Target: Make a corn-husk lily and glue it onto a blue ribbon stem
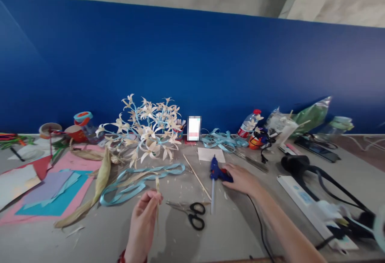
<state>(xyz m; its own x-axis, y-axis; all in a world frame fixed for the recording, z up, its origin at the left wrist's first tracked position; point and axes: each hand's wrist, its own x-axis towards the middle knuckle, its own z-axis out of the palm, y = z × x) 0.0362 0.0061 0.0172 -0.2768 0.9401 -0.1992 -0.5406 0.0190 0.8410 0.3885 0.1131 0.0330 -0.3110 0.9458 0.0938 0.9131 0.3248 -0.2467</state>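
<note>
My left hand [147, 208] pinches a thin pale strip [157, 185], held upright above the table. My right hand [240, 179] is at the handle of a blue glue gun [214, 167], its fingers around the grip. A clear glue stick [213, 196] sticks out of the gun's rear, towards me. Between the hands lie black-handled scissors [197, 216], blades to the left. A thin wooden stick [197, 178] lies left of the gun, and a white card [211, 155] is behind it. White flowers on blue stems [150, 122] stand beyond my left hand.
Dried husks [104, 174], coloured paper sheets [57, 188] and looped blue ribbon [120, 198] lie on the left. A bottle [249, 123] stands at the back. On the right are a white power strip [313, 211], black straps and a phone [317, 149]. The gun's cable [260, 225] runs towards me.
</note>
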